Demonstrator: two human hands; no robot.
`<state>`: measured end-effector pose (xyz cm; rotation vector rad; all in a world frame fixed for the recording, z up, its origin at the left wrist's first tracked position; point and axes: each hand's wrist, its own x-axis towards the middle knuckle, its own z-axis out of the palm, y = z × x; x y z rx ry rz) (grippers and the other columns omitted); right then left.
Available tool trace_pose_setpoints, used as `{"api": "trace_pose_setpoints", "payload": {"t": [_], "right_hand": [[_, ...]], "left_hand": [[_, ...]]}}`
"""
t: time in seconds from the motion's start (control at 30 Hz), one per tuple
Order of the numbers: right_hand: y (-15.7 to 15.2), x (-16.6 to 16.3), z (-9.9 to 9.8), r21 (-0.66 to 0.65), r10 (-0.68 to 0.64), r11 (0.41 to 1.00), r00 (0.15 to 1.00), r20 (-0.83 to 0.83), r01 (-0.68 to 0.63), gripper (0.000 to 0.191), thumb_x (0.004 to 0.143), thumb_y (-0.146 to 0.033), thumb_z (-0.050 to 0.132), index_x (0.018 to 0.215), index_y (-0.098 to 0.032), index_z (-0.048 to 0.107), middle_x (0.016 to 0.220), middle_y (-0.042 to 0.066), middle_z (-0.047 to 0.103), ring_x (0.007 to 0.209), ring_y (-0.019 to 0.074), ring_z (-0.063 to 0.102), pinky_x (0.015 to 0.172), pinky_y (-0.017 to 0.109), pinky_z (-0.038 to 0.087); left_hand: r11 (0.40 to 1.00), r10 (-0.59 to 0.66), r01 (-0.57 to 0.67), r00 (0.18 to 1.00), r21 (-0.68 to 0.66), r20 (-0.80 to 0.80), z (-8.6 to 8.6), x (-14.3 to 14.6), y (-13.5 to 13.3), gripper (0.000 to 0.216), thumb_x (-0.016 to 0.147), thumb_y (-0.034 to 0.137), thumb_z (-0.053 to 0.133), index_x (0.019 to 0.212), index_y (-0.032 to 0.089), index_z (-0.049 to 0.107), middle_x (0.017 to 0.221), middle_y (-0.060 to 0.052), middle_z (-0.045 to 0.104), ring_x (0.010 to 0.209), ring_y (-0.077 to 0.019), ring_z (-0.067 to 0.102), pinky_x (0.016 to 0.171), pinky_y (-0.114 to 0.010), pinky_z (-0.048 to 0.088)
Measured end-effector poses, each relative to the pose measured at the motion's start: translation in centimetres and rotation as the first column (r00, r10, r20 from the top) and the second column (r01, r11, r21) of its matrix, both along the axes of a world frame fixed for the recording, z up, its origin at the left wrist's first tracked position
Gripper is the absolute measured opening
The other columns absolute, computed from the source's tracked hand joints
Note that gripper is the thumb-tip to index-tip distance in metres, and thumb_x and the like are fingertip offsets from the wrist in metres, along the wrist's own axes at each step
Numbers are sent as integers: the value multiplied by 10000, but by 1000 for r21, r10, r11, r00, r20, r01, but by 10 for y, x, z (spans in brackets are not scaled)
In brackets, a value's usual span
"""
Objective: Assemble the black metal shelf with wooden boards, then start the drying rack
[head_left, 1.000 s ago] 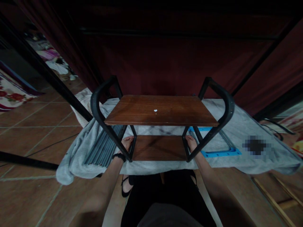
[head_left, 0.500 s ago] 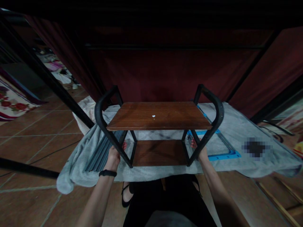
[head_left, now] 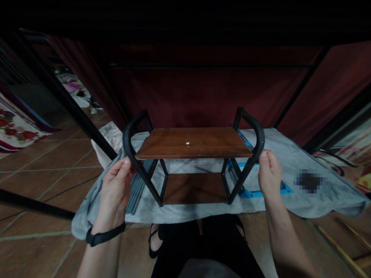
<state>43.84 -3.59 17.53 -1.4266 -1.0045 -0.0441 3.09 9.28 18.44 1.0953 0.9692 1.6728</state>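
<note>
A small two-tier shelf rack [head_left: 191, 143] with wood-patterned boards and black tube side frames stands upright on a grey cloth. A small white mark shows on its upper board. My left hand [head_left: 117, 187], a black band on its wrist, is closed at the left side frame, just below the level of the upper board; some fingertips are hidden behind the tube. On the other side, my right hand [head_left: 269, 173] is closed at the right side frame, thumb and fingers pinched at the tube's outer edge.
Grey tubes [head_left: 137, 191] lie on the cloth [head_left: 188, 214] at left. Blue-cornered frame parts [head_left: 252, 193] lie at right. Black posts [head_left: 66, 98] surround the spot, with a dark red curtain [head_left: 185, 96] behind. Wooden bars [head_left: 336, 247] rest on the tiled floor at lower right.
Both my hands have moved up and outward, from the rack's lower legs to the bends of its side frames. The rack stays on the cloth; the view has shifted slightly.
</note>
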Motion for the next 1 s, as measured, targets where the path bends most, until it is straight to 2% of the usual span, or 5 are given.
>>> {"api": "trace_pose_setpoints", "payload": {"t": [0.17,0.3,0.57,0.83,1.0], "right_hand": [[-8,0,0,29,-50,998,992,119,47,440,1026,-626,496,875,-240,644,818,11,644,795,205,593,766,355,434],[-9,3,2,35,-27,999,987,159,22,394,1022,-599,523,896,-245,642,841,10,645,821,206,599,778,352,441],[-5,6,7,26,-1,1000,980,197,-4,437,1031,-593,514,778,-242,578,769,-11,564,762,182,534,728,331,395],[2,5,15,19,126,992,992,22,-127,484,1000,-625,555,708,-242,516,706,-37,454,693,160,440,679,320,352],[-1,5,11,34,75,996,996,44,-77,384,1011,-561,567,793,-246,590,747,-29,547,726,171,512,721,333,390]], "left_hand": [[998,29,-32,998,48,50,11,7,-2,144,824,365,837,874,238,790,855,4,744,785,-134,669,754,-237,574],[996,32,-37,998,87,58,19,9,-1,79,847,310,822,884,244,800,839,13,728,763,-107,643,772,-214,553],[996,-2,-9,992,89,127,15,10,3,198,775,328,897,795,222,731,788,30,714,750,-116,649,757,-222,569],[991,72,-96,970,91,233,10,19,1,173,774,296,897,796,213,746,787,21,739,716,-108,646,719,-213,562],[994,69,-85,977,71,204,7,15,3,163,789,301,887,795,228,741,795,25,744,729,-125,657,739,-250,568]]}}
